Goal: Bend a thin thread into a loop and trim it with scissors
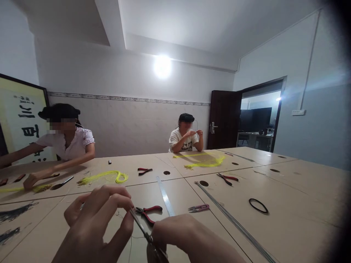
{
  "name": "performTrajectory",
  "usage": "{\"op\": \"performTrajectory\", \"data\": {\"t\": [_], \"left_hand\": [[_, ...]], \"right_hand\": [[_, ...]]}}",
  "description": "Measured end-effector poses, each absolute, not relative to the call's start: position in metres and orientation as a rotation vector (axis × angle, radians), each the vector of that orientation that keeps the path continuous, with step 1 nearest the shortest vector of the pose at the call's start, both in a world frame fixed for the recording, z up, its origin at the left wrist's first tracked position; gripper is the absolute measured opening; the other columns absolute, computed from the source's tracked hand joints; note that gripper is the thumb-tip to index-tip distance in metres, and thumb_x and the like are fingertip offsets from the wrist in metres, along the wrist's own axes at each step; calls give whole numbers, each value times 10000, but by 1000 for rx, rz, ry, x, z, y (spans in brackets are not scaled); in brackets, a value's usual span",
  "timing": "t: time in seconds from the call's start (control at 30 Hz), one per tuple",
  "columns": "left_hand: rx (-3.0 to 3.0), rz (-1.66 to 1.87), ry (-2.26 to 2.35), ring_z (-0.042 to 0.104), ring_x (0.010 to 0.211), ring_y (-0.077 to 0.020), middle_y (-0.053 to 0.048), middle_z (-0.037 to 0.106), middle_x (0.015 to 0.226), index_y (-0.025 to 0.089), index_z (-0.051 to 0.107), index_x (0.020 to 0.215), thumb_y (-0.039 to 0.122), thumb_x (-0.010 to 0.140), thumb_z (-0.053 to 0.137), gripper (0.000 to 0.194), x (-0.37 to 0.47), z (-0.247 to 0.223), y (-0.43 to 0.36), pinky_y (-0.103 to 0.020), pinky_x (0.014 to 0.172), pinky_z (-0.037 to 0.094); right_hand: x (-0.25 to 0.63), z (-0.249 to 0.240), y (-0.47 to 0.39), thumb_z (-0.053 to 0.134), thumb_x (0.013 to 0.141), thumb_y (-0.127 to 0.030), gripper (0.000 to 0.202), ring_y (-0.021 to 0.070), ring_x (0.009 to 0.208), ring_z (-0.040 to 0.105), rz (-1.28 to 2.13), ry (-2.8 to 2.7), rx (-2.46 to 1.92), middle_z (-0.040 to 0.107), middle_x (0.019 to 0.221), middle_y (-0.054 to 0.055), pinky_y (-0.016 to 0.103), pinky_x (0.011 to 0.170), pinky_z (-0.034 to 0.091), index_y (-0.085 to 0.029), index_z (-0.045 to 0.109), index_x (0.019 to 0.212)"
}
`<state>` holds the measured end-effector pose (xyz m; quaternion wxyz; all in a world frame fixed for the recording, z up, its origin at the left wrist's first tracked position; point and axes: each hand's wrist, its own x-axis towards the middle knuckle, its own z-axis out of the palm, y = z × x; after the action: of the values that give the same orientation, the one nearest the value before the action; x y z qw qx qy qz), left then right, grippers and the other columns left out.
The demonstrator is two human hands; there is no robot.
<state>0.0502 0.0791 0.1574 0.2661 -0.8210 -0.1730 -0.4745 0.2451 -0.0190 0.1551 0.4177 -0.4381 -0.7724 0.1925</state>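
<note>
My left hand [101, 215] is raised over the near table edge, with thumb and index finger pinched together. A thin wire or cord [131, 241] trails below this pinch; the fingers hide its end. My right hand [183, 233] is closed around a slim pivoted metal tool [142, 228], like scissors or fine pliers. Its tip reaches the left fingertips, and its handles are mostly hidden by the right hand. Just beyond the tool, red-handled pliers [150, 211] lie on the table. Purple-handled thread snips [199, 208] rest to the right, near a steel ruler [165, 197].
Bundled grey wires [233, 219] stretch across the right side, beside a black hair tie [258, 206]. Yellow cords [106, 177] and two more red-and-black pliers [144, 171] lie farther off. Two co-workers sit across the table: one person [65, 142] left, another [185, 137] at centre.
</note>
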Motion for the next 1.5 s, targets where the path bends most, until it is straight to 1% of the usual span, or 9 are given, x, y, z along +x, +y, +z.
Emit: {"op": "performTrajectory", "data": {"t": [0.13,0.23,0.4,0.5,0.6,0.77,1.03,1.23,1.5], "left_hand": [[-2242,-1329,-530,638,766,-197,5,624,827,250,480,821,166,831,486,85,54,157,71,-361,712,351],[-2208,-1313,-502,613,811,-200,-2,614,850,248,486,831,168,838,479,80,57,158,67,-368,769,329],[-2356,-1433,-554,590,868,-181,17,581,884,263,490,845,140,838,513,125,50,158,63,-351,791,367],[-2458,-1508,-622,562,946,-206,5,550,936,276,493,841,168,827,551,123,44,156,59,-370,809,412],[-2461,-1524,-606,565,958,-199,13,561,949,283,508,853,163,831,551,129,40,156,57,-366,817,415],[-2399,-1563,-592,578,912,-159,36,587,915,277,510,856,163,861,514,114,42,160,56,-317,796,390],[-2397,-1555,-627,594,898,-148,39,594,923,270,479,853,163,878,466,111,43,162,55,-314,819,358],[-2440,-1731,-761,573,926,-170,36,579,920,281,467,813,184,877,450,117,57,158,47,-336,832,357],[-2823,-1682,-766,621,934,-138,43,572,892,311,489,842,231,885,508,93,51,154,47,-177,670,547]], "right_hand": [[243,155,-12,679,750,-246,137,108,691,545,424,-2067,-1059,611,787,-29,193,604,419,-211,562,811],[238,154,-10,620,670,-58,230,107,719,543,228,-1981,-1071,598,827,-23,195,643,437,-211,524,813],[232,157,-11,598,603,26,299,93,674,524,176,-1977,-1165,576,783,-30,178,588,416,-200,500,773],[229,159,-9,618,647,-22,241,108,691,528,158,-1995,-1137,585,773,-16,195,598,412,-193,512,780],[229,158,-5,663,753,-227,165,106,629,494,143,-2008,-1054,560,699,-17,200,542,368,-191,503,741],[229,148,8,593,822,-549,420,66,500,355,60,-1959,-869,436,567,-65,175,452,253,-200,416,670],[222,134,22,521,786,-702,542,54,402,289,-37,-1935,-743,361,484,-89,190,465,370,-206,402,603],[228,149,10,551,840,-528,406,69,419,375,-57,-1918,-830,445,498,-58,187,453,374,-206,424,628],[231,156,-15,576,832,-338,129,141,598,570,-68,-1887,-969,609,690,17,235,526,447,-211,569,849]]}}
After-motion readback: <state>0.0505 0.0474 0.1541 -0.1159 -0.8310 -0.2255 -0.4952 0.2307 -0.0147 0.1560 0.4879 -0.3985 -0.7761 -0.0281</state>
